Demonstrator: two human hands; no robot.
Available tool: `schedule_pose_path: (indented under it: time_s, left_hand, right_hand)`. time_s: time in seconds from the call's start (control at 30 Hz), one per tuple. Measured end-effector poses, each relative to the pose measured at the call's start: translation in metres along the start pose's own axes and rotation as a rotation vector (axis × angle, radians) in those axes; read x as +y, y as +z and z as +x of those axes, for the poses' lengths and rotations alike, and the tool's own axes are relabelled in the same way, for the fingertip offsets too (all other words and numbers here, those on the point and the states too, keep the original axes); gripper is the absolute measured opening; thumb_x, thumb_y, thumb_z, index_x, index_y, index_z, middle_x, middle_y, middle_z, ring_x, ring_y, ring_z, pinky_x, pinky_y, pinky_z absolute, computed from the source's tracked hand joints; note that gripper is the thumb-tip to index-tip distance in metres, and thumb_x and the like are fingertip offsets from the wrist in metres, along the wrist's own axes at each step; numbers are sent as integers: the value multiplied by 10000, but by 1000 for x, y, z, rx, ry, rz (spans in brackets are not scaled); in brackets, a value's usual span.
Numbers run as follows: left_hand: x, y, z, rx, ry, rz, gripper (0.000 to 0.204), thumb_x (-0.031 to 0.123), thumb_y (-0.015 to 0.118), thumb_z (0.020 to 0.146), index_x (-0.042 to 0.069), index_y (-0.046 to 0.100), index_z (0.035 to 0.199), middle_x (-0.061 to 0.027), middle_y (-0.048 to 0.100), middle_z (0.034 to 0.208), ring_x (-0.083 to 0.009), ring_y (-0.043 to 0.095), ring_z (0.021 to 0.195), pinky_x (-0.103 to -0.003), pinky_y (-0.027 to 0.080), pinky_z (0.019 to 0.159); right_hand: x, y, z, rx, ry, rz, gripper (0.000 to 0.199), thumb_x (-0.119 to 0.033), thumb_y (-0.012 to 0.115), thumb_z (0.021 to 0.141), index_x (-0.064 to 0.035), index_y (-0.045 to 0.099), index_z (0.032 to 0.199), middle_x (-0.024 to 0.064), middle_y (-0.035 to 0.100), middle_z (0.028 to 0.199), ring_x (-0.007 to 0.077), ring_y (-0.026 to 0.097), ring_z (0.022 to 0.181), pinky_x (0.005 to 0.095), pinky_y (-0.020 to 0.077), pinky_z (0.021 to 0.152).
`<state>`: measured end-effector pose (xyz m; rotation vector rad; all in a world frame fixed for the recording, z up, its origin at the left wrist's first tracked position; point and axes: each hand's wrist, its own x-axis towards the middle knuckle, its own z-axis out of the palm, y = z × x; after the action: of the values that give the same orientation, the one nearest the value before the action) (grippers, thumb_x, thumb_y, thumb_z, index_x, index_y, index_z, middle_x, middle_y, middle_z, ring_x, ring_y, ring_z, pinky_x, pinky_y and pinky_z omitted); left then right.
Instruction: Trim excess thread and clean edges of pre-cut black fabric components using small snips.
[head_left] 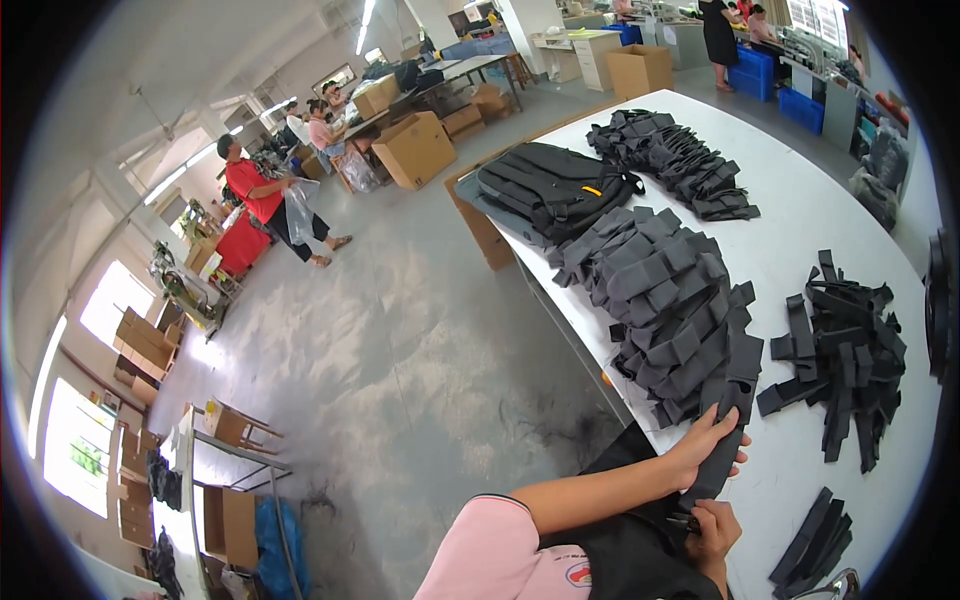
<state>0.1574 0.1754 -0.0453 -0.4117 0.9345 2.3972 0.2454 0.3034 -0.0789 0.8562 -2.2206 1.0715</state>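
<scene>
A dark grey fabric strip (716,468) stretches over the near edge of the white table. My left hand (704,446) is wrapped round its middle, thumb on top. At the strip's near end my right hand (714,532) is closed, fingers curled in. A small dark pointed bit shows beside that fist, too small to name. Just beyond my left hand rises a large heap of folded grey fabric pieces (650,280), which the strip's far end meets. To the right lies a loose pile of dark strips (850,350). A smaller bunch of strips (812,540) is near my right hand.
A black backpack (555,185) and another row of dark fabric pieces (670,160) lie farther along the white table (800,210). A shiny metal object (835,585) is at the lower right. Cardboard boxes (415,150) and a person in red (262,190) are across the floor.
</scene>
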Motion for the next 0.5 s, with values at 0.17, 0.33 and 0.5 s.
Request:
schedule_pose_path:
  time_s: [0.17, 0.33, 0.5]
  left_hand:
    - [0, 13, -14, -10, 24, 93, 379, 434, 520, 907, 145, 392, 1115, -64, 564, 890, -155, 583, 668, -297, 496, 504]
    - [-9, 10, -7, 20, 164, 170, 340, 390, 525, 916, 121, 403, 1083, -74, 595, 811, -130, 565, 553, -268, 475, 457]
    - [19, 6, -15, 118, 320, 305, 243, 311, 518, 927, 99, 422, 1000, -95, 593, 793, -161, 567, 512, -278, 468, 438]
  right_hand:
    - [-3, 0, -10, -1, 78, -24, 239, 46, 568, 529, -25, 578, 757, 138, 613, 882, 303, 615, 685, 332, 491, 542]
    - [-19, -6, -9, -52, 277, 28, 275, 98, 564, 539, -48, 585, 771, 140, 616, 989, 313, 641, 783, 348, 515, 595]
    - [-19, -16, 11, -45, 446, 420, 313, 136, 572, 644, -63, 629, 878, 137, 628, 1062, 261, 648, 909, 307, 523, 658]
